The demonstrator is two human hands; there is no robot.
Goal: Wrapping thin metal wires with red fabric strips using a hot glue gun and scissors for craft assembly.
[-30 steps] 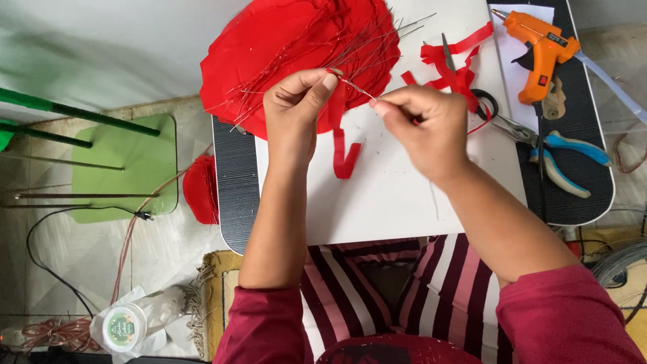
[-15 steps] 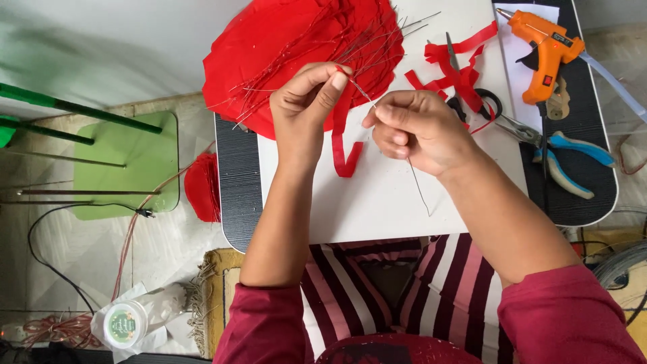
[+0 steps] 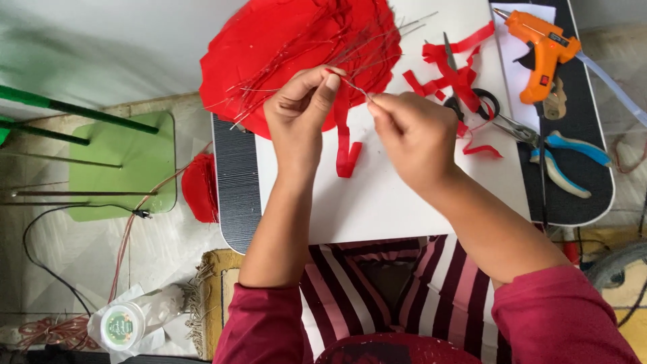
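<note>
Over white board — left hand (image 3: 300, 108), right hand (image 3: 411, 131) pinch thin wire (image 3: 356, 87) — red ribbon (image 3: 345, 138) dangling.

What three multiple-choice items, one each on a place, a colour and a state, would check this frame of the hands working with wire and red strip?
1. Where does the glue gun lie?
A. at the far right of the board, beyond the scissors
B. on the green stool
C. in the person's lap

2. What colour are the handles of the pliers?
A. red
B. blue
C. yellow

3. How do the hands stand?
A. both flat on the white sheet
B. left hand and right hand each pinch an end of a thin wire, with a red strip hanging below
C. one hand grips the scissors

Answers:
1 A, the orange gun rests by the board's right edge.
2 B, both curved grips are blue.
3 B, fingertips of both hands close on the wire above the white sheet.
</note>
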